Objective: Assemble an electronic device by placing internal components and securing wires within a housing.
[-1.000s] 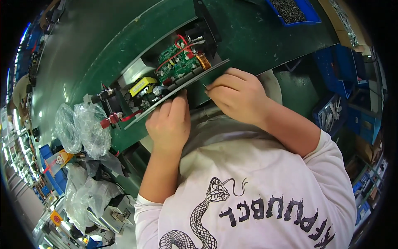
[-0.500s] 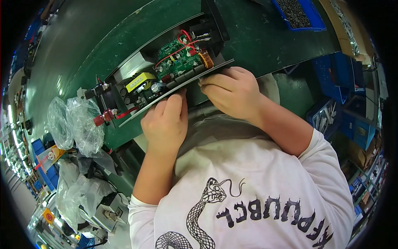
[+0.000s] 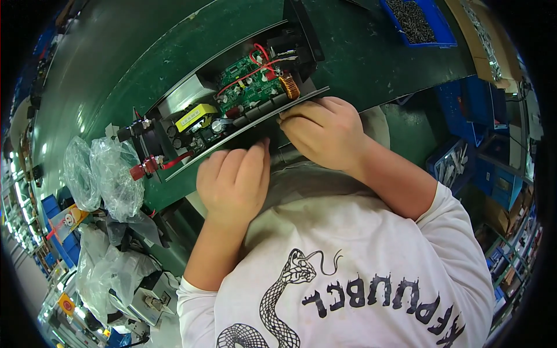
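Note:
An open metal-cased electronic unit, like a power inverter (image 3: 251, 80), lies slantwise on the green workbench. Inside are a green circuit board, a yellow-wrapped transformer (image 3: 195, 117), a copper coil (image 3: 289, 87) and red wires. Red and black terminals (image 3: 145, 166) stick out at its left end; a black plate (image 3: 303, 29) stands at the right end. My right hand (image 3: 325, 130) is closed by the near side wall, fingertips together against it; whatever they pinch is hidden. My left hand (image 3: 232, 182) is closed just short of the same wall, apart from it, its fingertips' contents too small to make out.
A blue bin of small dark screws (image 3: 411, 22) sits at the far right, beside a cardboard box (image 3: 478, 43). Clear plastic bags (image 3: 116, 177) lie at the bench's left edge, with more bags hanging below. Blue trays (image 3: 451, 165) stand at the right.
My left hand has drawn back from the unit's near wall, toward my body. My right hand stays by the wall, almost unmoved.

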A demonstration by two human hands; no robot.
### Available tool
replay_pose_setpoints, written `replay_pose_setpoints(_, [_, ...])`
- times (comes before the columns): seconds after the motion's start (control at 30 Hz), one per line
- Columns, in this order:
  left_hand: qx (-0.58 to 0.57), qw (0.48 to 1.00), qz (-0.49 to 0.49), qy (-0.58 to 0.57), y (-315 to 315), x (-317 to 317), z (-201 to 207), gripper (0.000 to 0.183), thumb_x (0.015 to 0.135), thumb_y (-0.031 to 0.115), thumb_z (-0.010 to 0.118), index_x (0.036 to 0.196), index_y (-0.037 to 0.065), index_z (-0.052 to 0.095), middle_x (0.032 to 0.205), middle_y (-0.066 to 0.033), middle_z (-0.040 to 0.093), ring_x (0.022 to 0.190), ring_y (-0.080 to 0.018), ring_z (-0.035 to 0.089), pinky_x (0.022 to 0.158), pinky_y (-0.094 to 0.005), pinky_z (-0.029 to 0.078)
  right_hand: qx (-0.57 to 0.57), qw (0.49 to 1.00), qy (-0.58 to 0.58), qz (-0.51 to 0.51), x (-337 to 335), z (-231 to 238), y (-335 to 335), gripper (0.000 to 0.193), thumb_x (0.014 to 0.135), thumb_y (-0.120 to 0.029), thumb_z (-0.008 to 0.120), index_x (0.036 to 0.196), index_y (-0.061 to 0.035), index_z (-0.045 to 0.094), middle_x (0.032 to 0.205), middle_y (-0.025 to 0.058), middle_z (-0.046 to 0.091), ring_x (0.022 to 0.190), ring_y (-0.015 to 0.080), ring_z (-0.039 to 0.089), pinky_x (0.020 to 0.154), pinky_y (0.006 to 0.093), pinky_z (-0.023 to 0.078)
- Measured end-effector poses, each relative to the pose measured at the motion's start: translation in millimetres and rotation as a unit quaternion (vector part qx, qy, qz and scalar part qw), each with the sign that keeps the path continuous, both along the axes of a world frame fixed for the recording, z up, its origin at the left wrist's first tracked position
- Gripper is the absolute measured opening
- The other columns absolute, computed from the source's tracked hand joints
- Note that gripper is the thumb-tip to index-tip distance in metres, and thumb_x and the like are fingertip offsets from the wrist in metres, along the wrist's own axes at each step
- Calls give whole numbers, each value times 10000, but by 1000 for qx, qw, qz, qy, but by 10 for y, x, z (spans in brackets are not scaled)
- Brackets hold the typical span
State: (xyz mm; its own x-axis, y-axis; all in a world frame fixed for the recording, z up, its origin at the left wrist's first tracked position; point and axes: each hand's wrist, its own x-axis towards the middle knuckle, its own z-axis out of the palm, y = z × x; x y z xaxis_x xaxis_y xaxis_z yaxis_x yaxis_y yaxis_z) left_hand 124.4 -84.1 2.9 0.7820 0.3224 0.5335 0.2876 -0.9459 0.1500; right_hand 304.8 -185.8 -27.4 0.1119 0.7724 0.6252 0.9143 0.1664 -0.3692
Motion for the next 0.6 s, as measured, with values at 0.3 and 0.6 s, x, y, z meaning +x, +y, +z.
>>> replay_pose_setpoints(0.3, [71,992,101,-37,108,13,24,451,698,254,894,1101,207,699,1038,-3,593,998,-264,518,869,-396,382,22,1000,-13,-15,1,-1,13,162,733,-76,798,808,-127,663,897,-22,714,665,156,616,581,288,476])
replay_pose_setpoints(0.6, [44,994,87,-44,150,78,-27,399,717,227,866,1063,175,675,1010,-13,604,909,-254,557,787,-399,398,-10,997,-49,-53,24,176,13,245,692,-119,859,798,-136,639,801,-20,636,597,171,567,532,299,430])
